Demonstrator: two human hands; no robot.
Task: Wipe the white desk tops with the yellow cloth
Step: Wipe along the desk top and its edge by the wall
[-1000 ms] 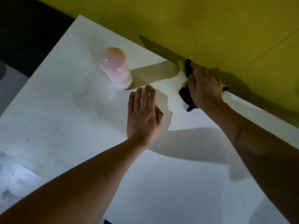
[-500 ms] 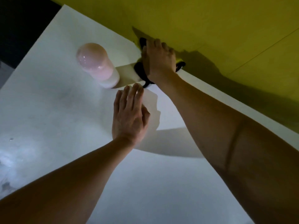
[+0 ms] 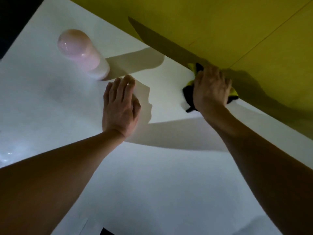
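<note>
The white desk top (image 3: 152,184) fills most of the view. My right hand (image 3: 210,88) lies on the yellow cloth (image 3: 191,67) with dark trim, pressing it onto the desk where the desk meets the yellow panel. Only the cloth's edges show around my hand; my fingers curve over it. My left hand (image 3: 119,107) rests flat on the desk, fingers straight, just right of the pink lamp.
A pink dome-topped lamp (image 3: 81,53) stands on the desk at the upper left, close to my left fingertips. A yellow partition panel (image 3: 220,28) runs along the desk's far edge. Beyond the desk's left edge it is dark.
My right hand has slid the cloth to the right along the panel edge, away from the lamp. My left hand stays flat on the desk.
</note>
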